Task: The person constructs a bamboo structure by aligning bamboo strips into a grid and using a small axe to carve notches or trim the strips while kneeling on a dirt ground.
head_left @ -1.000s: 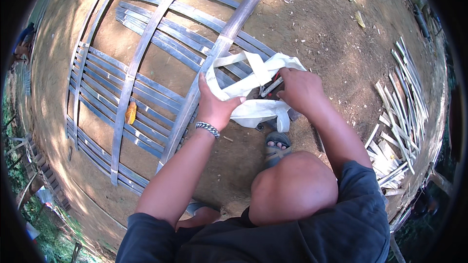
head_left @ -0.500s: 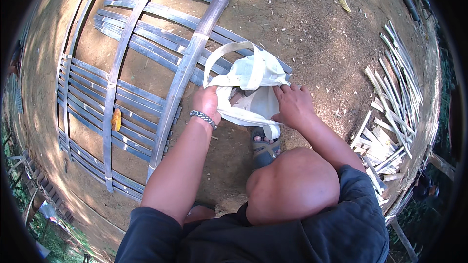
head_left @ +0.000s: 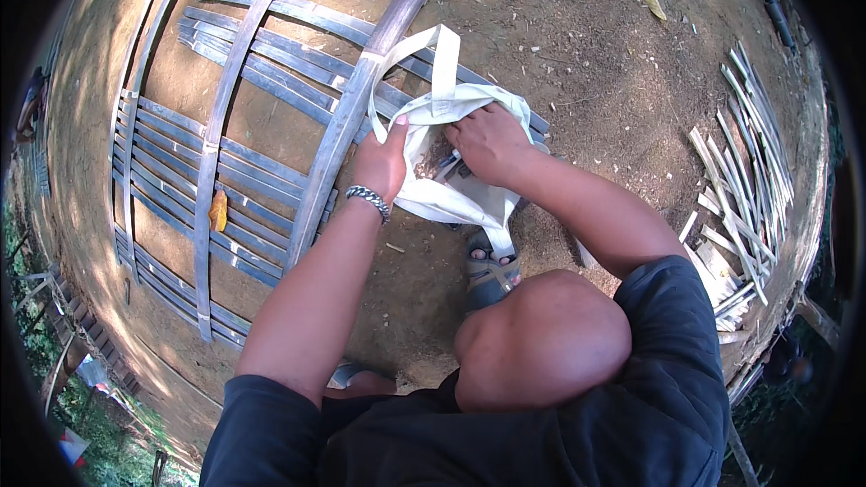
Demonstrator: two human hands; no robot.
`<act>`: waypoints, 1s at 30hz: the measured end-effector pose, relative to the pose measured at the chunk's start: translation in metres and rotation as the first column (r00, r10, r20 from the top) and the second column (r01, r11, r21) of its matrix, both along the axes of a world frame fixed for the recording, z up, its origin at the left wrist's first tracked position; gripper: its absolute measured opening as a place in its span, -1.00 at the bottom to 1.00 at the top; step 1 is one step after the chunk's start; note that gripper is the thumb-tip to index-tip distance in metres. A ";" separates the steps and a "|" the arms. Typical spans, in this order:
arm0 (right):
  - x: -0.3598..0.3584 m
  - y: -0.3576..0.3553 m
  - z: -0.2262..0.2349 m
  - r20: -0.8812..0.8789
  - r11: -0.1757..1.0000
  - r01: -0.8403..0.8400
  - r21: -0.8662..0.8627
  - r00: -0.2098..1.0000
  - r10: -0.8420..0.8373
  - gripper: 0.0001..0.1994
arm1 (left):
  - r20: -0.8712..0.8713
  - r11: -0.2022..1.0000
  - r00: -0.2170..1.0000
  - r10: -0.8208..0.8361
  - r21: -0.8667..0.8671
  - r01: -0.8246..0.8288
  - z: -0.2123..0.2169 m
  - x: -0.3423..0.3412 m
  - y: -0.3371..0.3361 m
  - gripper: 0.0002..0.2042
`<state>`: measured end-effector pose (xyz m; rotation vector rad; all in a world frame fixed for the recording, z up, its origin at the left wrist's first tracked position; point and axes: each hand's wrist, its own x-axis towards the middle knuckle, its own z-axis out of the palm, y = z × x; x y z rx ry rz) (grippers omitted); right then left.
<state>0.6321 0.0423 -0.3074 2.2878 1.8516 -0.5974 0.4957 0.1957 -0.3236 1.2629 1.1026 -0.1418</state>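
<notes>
A white cloth tote bag point(head_left: 446, 203) with long strap handles stands in front of my bent knee, its mouth spread apart. My left hand point(head_left: 382, 162), with a chain bracelet at the wrist, grips the bag's left rim between thumb and fingers. Over the opening and partly inside it, my right hand point(head_left: 494, 146) has its fingers stretched toward the far inner wall. Their tips are partly hidden, and nothing shows in them. Down in the bag lie some small dark and greyish items point(head_left: 446, 165) too unclear to name. One handle loop point(head_left: 444, 63) stands up at the far side.
A lattice of dark bamboo strips point(head_left: 207, 153) lies on the ground at left, reaching behind the bag. At right is a heap of pale split bamboo strips point(head_left: 749, 180). My sandalled foot point(head_left: 492, 271) is just below the bag. A yellow leaf point(head_left: 218, 210) rests on the lattice.
My right hand has left the bag's right rim and moved left into the opening. The bag's mouth has shifted and turned, showing items inside. My left hand keeps hold, slightly higher.
</notes>
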 end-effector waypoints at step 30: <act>0.103 0.029 -0.035 -0.411 0.879 0.433 -0.201 0.777 -0.477 -0.49 | -0.639 -0.134 0.306 -0.706 0.545 0.828 0.020 -0.007 -0.020 -0.57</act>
